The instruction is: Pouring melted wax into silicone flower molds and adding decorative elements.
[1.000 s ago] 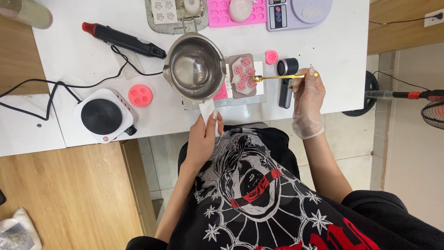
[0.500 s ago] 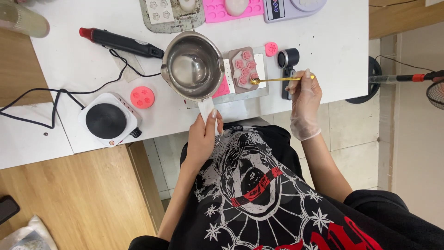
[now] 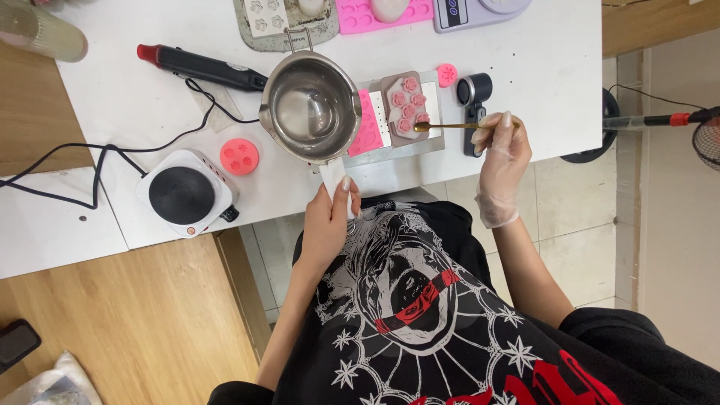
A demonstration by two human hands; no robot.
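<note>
White bench (image 3: 525,45) ahead of me, small hotplate (image 3: 182,195) left, steel pot (image 3: 310,107) by its handle in my left hand (image 3: 328,225), brown mould (image 3: 405,105) of pink flowers beside it, my gloved right hand (image 3: 501,161) pinching a gold spoon (image 3: 450,126) at the mould.

A home craft workspace; white table (image 3: 525,45) with hot plate (image 3: 184,193), silicone moulds (image 3: 382,10), digital scale (image 3: 480,9), heat gun (image 3: 199,66).

A white surface (image 3: 525,60) spans the upper frame. Wood flooring (image 3: 127,322) lies lower left; pale floor tiles (image 3: 570,217) (grouted in squares) lie right. Lighting is even.
</note>
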